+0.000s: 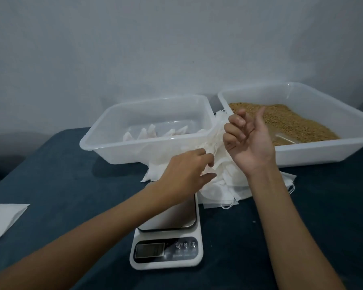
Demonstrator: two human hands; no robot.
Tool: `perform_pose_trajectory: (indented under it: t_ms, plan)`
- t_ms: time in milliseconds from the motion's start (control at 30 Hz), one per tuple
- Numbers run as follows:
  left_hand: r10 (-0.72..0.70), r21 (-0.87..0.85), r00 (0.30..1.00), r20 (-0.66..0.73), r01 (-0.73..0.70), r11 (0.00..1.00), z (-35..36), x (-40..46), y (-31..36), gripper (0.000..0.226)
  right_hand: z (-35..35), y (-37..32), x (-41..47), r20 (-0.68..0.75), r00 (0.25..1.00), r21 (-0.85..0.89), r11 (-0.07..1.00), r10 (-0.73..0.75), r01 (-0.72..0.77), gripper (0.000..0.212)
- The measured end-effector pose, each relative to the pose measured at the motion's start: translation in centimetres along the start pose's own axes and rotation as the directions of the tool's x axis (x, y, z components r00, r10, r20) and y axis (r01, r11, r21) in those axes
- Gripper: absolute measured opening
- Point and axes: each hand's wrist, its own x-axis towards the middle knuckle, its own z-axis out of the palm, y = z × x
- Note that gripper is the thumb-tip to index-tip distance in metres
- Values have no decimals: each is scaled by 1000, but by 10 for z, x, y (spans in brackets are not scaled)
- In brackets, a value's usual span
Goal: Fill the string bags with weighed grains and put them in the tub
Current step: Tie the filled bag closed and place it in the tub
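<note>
A white string bag is lifted above a heap of empty white bags lying between the two tubs. My right hand, palm toward me, pinches the bag's upper edge with curled fingers. My left hand reaches in from the left and holds the bag's lower part between thumb and fingers. Brown grains fill the wide clear tub at the right, with a clear scoop lying in them. The clear tub at the left holds several filled white bags. A white kitchen scale stands in front.
A dark blue cloth covers the table. A flat white sheet lies at the left edge. The grey wall stands close behind both tubs. My left forearm crosses above the scale's steel plate.
</note>
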Motion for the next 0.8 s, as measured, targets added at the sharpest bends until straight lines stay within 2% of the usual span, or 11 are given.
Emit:
perform_pose_trajectory:
  t_ms: [133, 233, 300, 367, 467, 533, 567, 600, 700, 733, 800]
  plan:
    - [0, 95, 1000, 12, -1, 995, 11, 19, 1, 37, 0, 0, 0, 4, 1000, -1, 1000, -7, 7, 59]
    - [-14, 238, 999, 45, 3, 971, 23, 30, 3, 23, 1, 2, -1, 0, 1000, -15, 1000, -3, 3, 61]
    - [-27, 285, 1000, 13, 23, 958, 26, 33, 4, 16, 2, 2, -1, -5, 1000, -21, 1000, -1, 1, 60]
    - [-40, 177, 996, -81, 54, 983, 27, 32, 0, 16, 1, 2, -1, -13, 1000, -46, 999, -6, 6, 58]
    - [-161, -253, 947, -277, 90, 963, 15, 21, -11, 9, 0, 4, 1, -25, 1000, -121, 993, -8, 5, 53]
    - [-302, -470, 882, -362, 107, 876, 8, 9, -21, 13, 1, 8, 2, -29, 1000, -203, 979, 6, -12, 47]
    - [-385, -566, 853, -353, 133, 814, 5, 4, -28, 16, 1, 10, 3, -33, 999, -260, 966, 12, -20, 45]
    - [-463, -672, 832, -307, 155, 724, 3, -1, -34, 16, 2, 13, 3, -35, 999, -324, 946, 17, -28, 42]
    - [-587, -928, 804, -90, 146, 342, -2, -10, -51, 17, 4, 24, 1, -22, 1000, -575, 818, -11, -4, 31]
    - [-597, -960, 801, -41, 134, 245, -3, -13, -54, 16, 5, 28, 0, -16, 999, -665, 747, -30, 12, 27]
    - [-597, -985, 802, 5, 107, 136, -3, -16, -58, 13, 6, 36, -2, -9, 999, -789, 614, -45, 20, 27]
